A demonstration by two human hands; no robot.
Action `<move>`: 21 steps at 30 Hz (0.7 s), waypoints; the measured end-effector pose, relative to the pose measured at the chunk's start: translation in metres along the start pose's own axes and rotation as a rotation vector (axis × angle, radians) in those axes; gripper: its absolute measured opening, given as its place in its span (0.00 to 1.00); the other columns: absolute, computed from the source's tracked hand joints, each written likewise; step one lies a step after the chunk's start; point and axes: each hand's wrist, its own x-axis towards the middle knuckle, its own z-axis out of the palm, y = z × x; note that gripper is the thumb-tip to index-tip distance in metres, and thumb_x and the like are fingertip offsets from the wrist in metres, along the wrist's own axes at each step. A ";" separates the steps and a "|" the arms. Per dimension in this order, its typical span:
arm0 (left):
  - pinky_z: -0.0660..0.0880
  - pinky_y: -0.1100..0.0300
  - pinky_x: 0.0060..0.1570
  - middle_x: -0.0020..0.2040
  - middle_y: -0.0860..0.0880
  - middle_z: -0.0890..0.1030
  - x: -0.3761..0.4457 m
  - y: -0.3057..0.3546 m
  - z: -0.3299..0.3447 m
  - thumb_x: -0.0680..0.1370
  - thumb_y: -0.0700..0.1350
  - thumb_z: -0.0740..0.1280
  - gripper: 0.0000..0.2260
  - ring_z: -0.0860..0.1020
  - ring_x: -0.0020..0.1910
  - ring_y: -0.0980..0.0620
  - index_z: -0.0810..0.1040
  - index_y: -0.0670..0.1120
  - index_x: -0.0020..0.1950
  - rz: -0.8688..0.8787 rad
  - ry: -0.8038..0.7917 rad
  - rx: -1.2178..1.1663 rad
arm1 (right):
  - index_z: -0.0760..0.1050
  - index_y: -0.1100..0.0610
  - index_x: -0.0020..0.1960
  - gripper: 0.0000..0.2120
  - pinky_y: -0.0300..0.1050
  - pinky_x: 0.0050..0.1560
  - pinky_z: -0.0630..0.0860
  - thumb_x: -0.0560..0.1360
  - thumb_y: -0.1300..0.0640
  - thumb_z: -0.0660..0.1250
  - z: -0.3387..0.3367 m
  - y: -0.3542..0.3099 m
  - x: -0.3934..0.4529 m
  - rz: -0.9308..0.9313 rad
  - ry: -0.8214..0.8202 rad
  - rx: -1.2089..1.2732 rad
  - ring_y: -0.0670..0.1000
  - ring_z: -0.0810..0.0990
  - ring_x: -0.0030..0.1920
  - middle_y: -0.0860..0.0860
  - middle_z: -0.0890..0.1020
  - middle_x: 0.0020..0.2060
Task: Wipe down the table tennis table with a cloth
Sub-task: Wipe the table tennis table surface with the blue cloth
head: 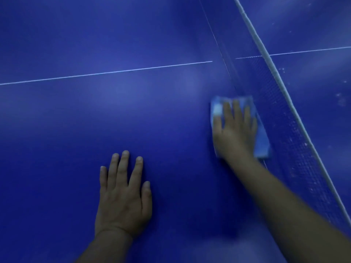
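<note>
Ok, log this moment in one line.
right hand: flat on cloth by net | left hand: flat on table

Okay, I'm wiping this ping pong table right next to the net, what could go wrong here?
The cloth under your right hand sits right at the base of the net, so it may snag the mesh or tug it loose. Your left hand is pressed flat on the table and could leave prints on the surface.
</note>
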 end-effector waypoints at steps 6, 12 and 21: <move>0.52 0.37 0.75 0.76 0.37 0.65 0.000 0.002 -0.002 0.78 0.54 0.52 0.28 0.59 0.77 0.37 0.71 0.41 0.73 -0.019 -0.019 -0.019 | 0.50 0.49 0.81 0.30 0.62 0.76 0.41 0.81 0.40 0.42 0.006 -0.018 -0.011 -0.042 -0.058 -0.090 0.57 0.45 0.80 0.49 0.51 0.81; 0.50 0.37 0.76 0.77 0.37 0.64 -0.001 0.003 0.000 0.78 0.55 0.50 0.30 0.57 0.78 0.38 0.70 0.42 0.75 -0.016 -0.012 -0.014 | 0.52 0.48 0.80 0.30 0.62 0.77 0.43 0.80 0.41 0.44 0.012 -0.043 0.057 -0.068 -0.047 -0.015 0.57 0.46 0.80 0.48 0.52 0.81; 0.39 0.46 0.77 0.80 0.41 0.56 -0.005 -0.004 0.003 0.77 0.62 0.47 0.34 0.47 0.80 0.44 0.62 0.45 0.79 0.007 -0.016 -0.048 | 0.54 0.48 0.80 0.30 0.63 0.76 0.51 0.82 0.38 0.39 -0.003 0.090 -0.228 0.059 -0.046 -0.159 0.57 0.50 0.80 0.50 0.56 0.80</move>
